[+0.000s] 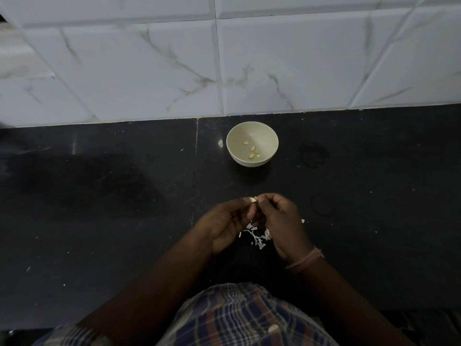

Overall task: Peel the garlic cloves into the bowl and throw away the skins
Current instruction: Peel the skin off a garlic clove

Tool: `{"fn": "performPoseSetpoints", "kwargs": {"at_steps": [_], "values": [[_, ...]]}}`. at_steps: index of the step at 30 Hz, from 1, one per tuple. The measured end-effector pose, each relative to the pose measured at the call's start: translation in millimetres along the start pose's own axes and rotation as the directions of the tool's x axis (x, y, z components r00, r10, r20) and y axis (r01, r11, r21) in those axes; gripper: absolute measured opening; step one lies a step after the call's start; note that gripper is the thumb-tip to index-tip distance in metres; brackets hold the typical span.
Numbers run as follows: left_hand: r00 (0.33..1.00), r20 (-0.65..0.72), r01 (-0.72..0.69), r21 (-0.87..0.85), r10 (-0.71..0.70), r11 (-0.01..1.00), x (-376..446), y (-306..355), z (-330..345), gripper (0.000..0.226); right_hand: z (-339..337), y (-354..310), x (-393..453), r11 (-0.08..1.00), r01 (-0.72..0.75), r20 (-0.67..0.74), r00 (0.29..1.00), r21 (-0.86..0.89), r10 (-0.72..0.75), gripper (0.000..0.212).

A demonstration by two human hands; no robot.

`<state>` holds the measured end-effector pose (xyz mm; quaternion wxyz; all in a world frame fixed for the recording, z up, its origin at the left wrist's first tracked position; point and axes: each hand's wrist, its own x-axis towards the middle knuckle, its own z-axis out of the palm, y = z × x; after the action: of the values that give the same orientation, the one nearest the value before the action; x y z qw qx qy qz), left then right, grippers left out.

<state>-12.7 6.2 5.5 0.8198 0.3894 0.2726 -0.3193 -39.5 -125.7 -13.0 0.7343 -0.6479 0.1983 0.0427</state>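
A small cream bowl (252,144) stands on the dark counter near the tiled wall, with several peeled yellowish garlic cloves (252,151) inside. In front of it, my left hand (225,224) and my right hand (280,221) meet above the counter. Both pinch a pale garlic clove (252,199) between their fingertips; most of the clove is hidden by the fingers. A small heap of white garlic skins (258,237) lies on the counter under and between my hands.
The black stone counter (99,196) runs left and right, with a seam left of the bowl. A white marbled tile wall (224,58) rises behind it. Tiny skin flecks dot the counter. My checked shirt fills the bottom of the view.
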Motion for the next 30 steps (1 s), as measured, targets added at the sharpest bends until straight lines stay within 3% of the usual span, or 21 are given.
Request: {"fn": "performPoseSetpoints", "kwargs": {"at_steps": [6, 12, 23, 26, 30], "values": [[0.995, 0.045, -0.095, 0.111, 0.091, 0.989, -0.4, -2.1, -3.8, 0.018, -2.4, 4.9, 2.6, 0.976, 0.073, -0.045, 0.995, -0.207, -0.084, 0.014], [0.986, 0.056, -0.162, 0.12, 0.156, 0.98, -4.2, -2.9, 4.1, 0.02, -1.6, 2.1, -2.6, 0.859, 0.228, -0.017, 0.964, -0.459, -0.265, 0.009], [0.971, 0.044, -0.24, 0.149, 0.236, 0.959, -0.7, -11.6, -0.7, 0.028, 0.0, 1.1, -4.1, 0.848, 0.309, -0.089, 0.921, -0.431, -0.38, 0.01], [0.966, 0.038, -0.26, 0.153, 0.257, 0.953, 0.1, -11.1, -0.3, 0.026, 0.1, -3.3, -2.5, 0.872, 0.283, -0.136, 0.923, -0.399, -0.361, 0.003], [0.958, -0.014, -0.282, 0.147, 0.287, 0.948, 1.3, -11.3, -2.3, 0.015, -6.3, 0.2, 1.9, 0.888, 0.208, -0.16, 0.942, -0.41, -0.294, 0.009]]}}
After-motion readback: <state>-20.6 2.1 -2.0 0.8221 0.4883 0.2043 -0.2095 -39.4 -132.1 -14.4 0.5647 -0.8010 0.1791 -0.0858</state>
